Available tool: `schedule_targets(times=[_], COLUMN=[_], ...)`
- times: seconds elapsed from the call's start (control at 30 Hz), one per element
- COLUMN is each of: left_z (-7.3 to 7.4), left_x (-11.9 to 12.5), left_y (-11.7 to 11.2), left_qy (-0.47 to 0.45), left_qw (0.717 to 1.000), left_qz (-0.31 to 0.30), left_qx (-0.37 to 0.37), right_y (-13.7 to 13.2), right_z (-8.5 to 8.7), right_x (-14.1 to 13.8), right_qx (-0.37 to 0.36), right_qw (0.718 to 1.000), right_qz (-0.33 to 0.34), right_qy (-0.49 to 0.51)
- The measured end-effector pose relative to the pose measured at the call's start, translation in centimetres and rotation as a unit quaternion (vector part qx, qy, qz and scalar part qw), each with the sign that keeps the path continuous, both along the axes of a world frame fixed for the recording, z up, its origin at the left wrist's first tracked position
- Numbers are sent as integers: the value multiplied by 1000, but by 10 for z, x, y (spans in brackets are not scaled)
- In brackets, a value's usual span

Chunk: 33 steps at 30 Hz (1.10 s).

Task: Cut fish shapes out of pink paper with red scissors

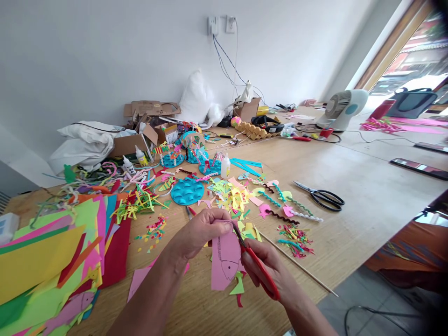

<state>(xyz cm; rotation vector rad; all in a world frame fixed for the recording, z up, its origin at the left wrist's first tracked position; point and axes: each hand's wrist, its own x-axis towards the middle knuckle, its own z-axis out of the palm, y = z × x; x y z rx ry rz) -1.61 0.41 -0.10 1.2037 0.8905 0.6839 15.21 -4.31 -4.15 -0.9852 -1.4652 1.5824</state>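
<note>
A pink sheet of paper (221, 270) with a fish drawn on it hangs from my left hand (206, 231), whose thumb and fingers pinch its top edge. Red-handled scissors (264, 273) are gripped in my right hand (268, 261). Their blades meet the right edge of the paper, close to my left fingertips. Partly covered by my left forearm, more pink paper (138, 280) lies on the table. Green paper scraps (238, 284) are scattered just below the held sheet.
Stacked coloured paper (38, 261) fills the left side. A round blue craft piece (187, 191), a white glue bottle (226, 166) and yellow scraps (238, 200) lie ahead. Black-handled scissors (327, 199) and a thin wooden stick (301, 265) are to the right. A white fan (345, 107) stands farther back.
</note>
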Motion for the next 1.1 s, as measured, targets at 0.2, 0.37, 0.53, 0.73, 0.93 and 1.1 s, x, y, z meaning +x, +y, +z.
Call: schedule_targets(times=[0.2, 0.37, 0.53, 0.73, 0.93, 1.1], left_z=[0, -1, -1, 2, 1, 1], left_x=[1, 1, 2, 0, -2, -4], left_y=[0, 0, 0, 0, 2, 2], left_qy=[-6, -7, 0, 6, 13, 27], left_qw=[1000, 1000, 1000, 1000, 999, 998], left_qz=[-3, 0, 3, -13, -42, -58], left_qx=[-6, -5, -13, -17, -8, 3], right_y=[1, 0, 0, 1, 3, 5], right_z=[2, 2, -1, 3, 9, 11], right_x=[2, 0, 2, 6, 13, 21], right_qx=[22, 15, 12, 56, 99, 153], right_qw=[1000, 1000, 1000, 997, 989, 970], right_qz=[19, 12, 10, 19, 38, 42], right_qy=[-12, -8, -6, -38, -100, -183])
